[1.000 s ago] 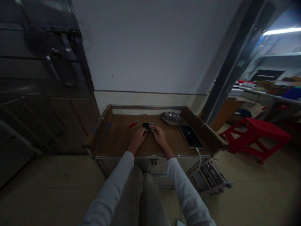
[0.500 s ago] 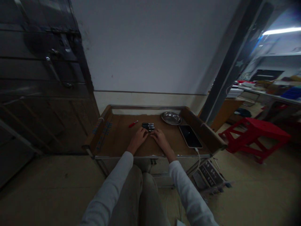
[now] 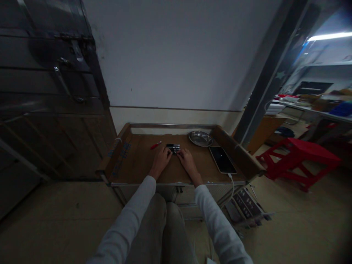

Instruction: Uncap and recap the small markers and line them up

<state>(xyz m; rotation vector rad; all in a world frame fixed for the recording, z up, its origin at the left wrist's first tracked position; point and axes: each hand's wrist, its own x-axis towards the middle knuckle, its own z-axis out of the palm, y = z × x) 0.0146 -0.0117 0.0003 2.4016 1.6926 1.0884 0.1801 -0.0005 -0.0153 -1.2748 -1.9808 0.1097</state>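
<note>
Several black pens with silvery parts lie side by side in a compact stack on the brown table top. My left hand is closed at the left end of the nearest pen, with the fingertips pressed together. Opposite it, my right hand pinches the right end of that same pen. My fingers partly hide it. A small red-handled tool, its exact kind too small to make out, lies left of the pens.
A round metal dish stands at the back right. In front of it lies a phone with a white cable hanging over the front edge. Raised sides border the table. A red stool stands at right.
Both hands have shifted slightly, bringing the nearest pen up against the others. My hands are a little farther apart. The dish, phone and red-handled tool have stayed put.
</note>
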